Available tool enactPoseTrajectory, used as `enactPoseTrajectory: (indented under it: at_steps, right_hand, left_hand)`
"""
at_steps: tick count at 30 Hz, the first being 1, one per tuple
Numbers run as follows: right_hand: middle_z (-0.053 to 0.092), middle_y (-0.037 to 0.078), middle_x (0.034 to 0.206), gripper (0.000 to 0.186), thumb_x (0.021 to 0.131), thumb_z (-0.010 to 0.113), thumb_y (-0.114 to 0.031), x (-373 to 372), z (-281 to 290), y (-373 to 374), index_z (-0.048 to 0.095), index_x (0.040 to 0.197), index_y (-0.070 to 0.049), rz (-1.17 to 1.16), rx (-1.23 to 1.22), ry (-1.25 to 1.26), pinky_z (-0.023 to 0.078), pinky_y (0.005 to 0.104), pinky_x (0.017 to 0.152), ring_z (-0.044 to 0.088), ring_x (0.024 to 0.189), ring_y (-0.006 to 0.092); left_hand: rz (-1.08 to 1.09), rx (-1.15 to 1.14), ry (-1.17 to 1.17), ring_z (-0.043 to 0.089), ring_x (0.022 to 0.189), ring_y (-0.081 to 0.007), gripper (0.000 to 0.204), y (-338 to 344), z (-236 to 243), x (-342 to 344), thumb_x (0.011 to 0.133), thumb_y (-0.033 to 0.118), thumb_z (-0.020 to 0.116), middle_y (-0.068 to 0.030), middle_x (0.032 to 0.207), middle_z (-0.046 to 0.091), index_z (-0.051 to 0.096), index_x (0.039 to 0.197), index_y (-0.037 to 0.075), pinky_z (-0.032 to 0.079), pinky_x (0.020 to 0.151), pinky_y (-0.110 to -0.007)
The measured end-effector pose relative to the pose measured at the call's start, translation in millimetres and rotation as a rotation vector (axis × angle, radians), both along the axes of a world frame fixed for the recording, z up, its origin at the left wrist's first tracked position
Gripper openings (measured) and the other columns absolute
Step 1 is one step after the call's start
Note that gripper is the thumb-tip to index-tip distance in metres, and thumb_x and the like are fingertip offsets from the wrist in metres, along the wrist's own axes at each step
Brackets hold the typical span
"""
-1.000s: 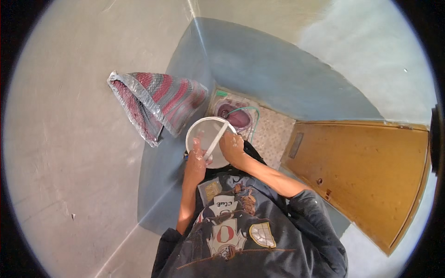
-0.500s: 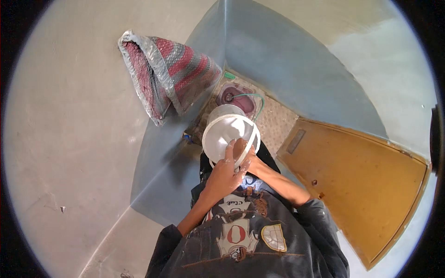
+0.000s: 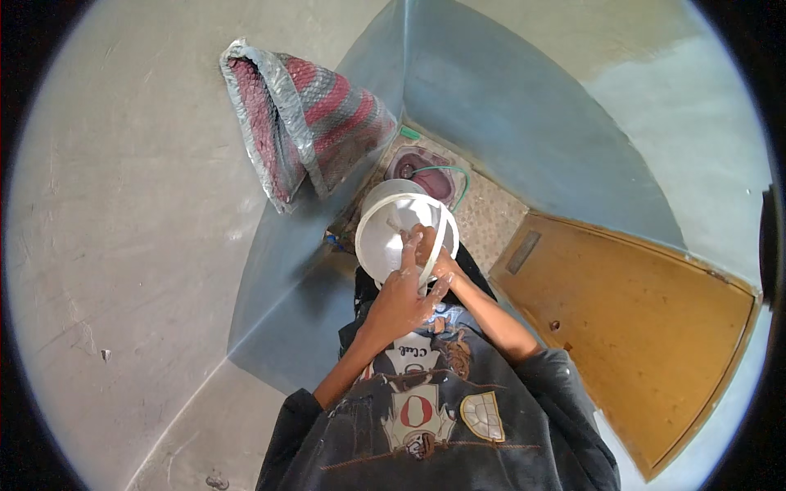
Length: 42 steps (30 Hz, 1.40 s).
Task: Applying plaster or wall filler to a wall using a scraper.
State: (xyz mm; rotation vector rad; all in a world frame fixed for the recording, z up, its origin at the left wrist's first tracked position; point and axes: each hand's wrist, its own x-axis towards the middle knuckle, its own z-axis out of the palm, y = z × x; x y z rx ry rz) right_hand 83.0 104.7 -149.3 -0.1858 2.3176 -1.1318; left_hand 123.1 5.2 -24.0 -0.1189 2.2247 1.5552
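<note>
Stretching its fingers up past the near rim, the left hand (image 3: 399,299) reaches into the mouth of a white bucket (image 3: 378,245), thumb held well apart from the fingers; it is spread rather than closed round anything. The right hand (image 3: 436,255) lies just beside those fingers, inside the mouth and partly behind the white handle (image 3: 440,240), with the spread thumb near its wrist. How far its fingers are curled, or whether they hold something, I cannot tell. Whitish residue (image 3: 444,281) shows where thumb and wrist meet.

A second ago the bucket stood more upright with the hands at opposite sides of its mouth; now it tips toward the body and both hands meet at the near rim (the last half second has altered little). That suggests the work has shifted to the two hands together at the mouth.

The bucket is in front of the lap, before the near edge of a purplish floor pan (image 3: 434,184); what bears its weight is hidden. A green hose (image 3: 467,190) curves from the pan over the tiled floor (image 3: 491,221), and a small green object (image 3: 409,132) lies at the floor's far corner. A striped sack (image 3: 336,114) is by the left wall, a wooden door (image 3: 630,327) to the right.
</note>
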Motion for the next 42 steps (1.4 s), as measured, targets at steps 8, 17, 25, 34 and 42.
enactPoseTrajectory:
  at_steps: [8, 17, 25, 34, 42]
  right_hand:
    - [0.050, 0.022, 0.060, 0.027, 0.076, 0.049, -0.018, -13.7, 0.7, -1.4, 0.051, 0.066, 0.008, 0.752, 0.375, 0.273, 0.041, 0.0359, 0.052, 0.052, 0.059, 0.0335]
    - [0.047, 0.028, 0.057, 0.031, 0.080, 0.048, -0.019, -13.1, 129.2, 46.1, 0.052, 0.065, 0.008, 0.054, 0.191, 0.101, 0.039, 0.0433, 0.052, 0.048, 0.054, 0.0393]
    - [0.039, -0.005, 0.045, 0.041, 0.084, 0.046, -0.031, -16.7, 144.9, 103.7, 0.047, 0.051, -0.006, -0.374, -0.089, -0.310, 0.024, 0.0234, 0.037, 0.029, 0.041, 0.0059]
    - [0.039, -0.004, 0.048, 0.030, 0.084, 0.047, -0.026, -61.1, 146.0, 129.3, 0.049, 0.062, -0.007, -0.813, -0.592, -0.067, 0.025, 0.0189, 0.034, 0.033, 0.038, 0.0038]
    - [0.035, -0.003, 0.046, 0.036, 0.086, 0.041, -0.028, -205.8, 244.1, 170.9, 0.043, 0.059, -0.004, -1.102, -0.583, 0.669, 0.023, 0.0213, 0.035, 0.030, 0.039, 0.0043]
  left_hand:
    - [0.053, 0.028, -0.007, 0.057, 0.077, -0.0339, 0.061, -4.5, 9.7, -9.7, 0.081, 0.030, 0.048, -0.0259, 0.086, 0.054, 0.017, 0.122, -0.002, 0.042, 0.070, -0.036]
    - [0.247, 0.049, 0.129, 0.052, 0.070, -0.0241, 0.052, -52.1, -20.3, -46.1, 0.086, 0.040, 0.031, -0.0205, 0.088, 0.053, 0.021, 0.126, 0.008, 0.038, 0.058, -0.030]
    - [0.486, 0.539, -0.158, 0.033, 0.050, -0.0093, 0.074, -37.6, 20.6, -96.8, 0.074, 0.068, 0.006, -0.0075, 0.070, 0.047, 0.024, 0.126, 0.019, 0.023, 0.043, -0.018]
    - [0.790, 0.839, -0.137, 0.035, 0.049, -0.0124, 0.084, -55.6, -2.4, -99.7, 0.067, 0.076, 0.011, -0.0070, 0.071, 0.044, 0.031, 0.123, 0.017, 0.027, 0.038, -0.019]
    - [0.755, 0.930, -0.193, 0.032, 0.042, -0.0127, 0.081, -46.9, -23.9, -89.1, 0.068, 0.075, 0.014, -0.0059, 0.060, 0.040, 0.031, 0.122, 0.017, 0.025, 0.038, -0.022]
